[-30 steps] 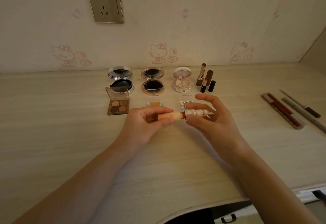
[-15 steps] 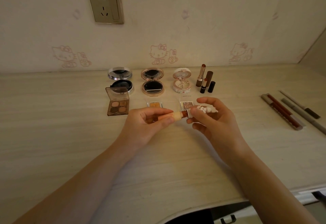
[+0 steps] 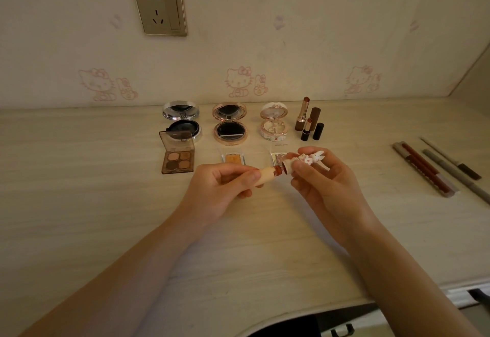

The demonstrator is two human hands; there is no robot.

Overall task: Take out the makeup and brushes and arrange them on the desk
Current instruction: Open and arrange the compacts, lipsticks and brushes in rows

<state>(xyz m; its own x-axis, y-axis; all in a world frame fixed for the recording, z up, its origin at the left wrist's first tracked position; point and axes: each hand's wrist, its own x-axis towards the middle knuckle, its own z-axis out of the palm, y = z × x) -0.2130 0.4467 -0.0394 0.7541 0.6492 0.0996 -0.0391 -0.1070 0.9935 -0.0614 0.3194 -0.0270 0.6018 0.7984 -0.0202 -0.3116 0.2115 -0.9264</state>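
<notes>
- Your left hand [image 3: 220,188] pinches the cream lipstick tube [image 3: 265,176] between thumb and curled fingers, holding it above the desk [image 3: 79,204] with its red tip [image 3: 278,171] pointing right.
- Your right hand [image 3: 328,191] pinches the white bunny-trimmed cap [image 3: 299,164] in its fingertips. The cap is tilted, its open mouth just beside the red tip. Whether they touch, you cannot tell.
- Both hands hover near the middle of the desk, close together, just in front of the makeup.
- Along the wall stand three open compacts: a silver compact [image 3: 183,122], a rose-gold compact [image 3: 230,124] and a white floral compact [image 3: 274,124].
- Right of them are two uncapped lipsticks: a tall lipstick [image 3: 302,114] with its brown cap [image 3: 315,118] beside it, and a short lipstick [image 3: 306,130] with its black cap [image 3: 318,131].
- In front of the silver compact sits an open four-shade eyeshadow palette [image 3: 177,160]; an orange single pan [image 3: 233,157] and a glittery single pan [image 3: 278,157] lie further right, the glittery one partly behind the cap.
- Well apart at the right lie red lip pencils [image 3: 424,168] and grey pencils [image 3: 456,171], side by side on a slant.
</notes>
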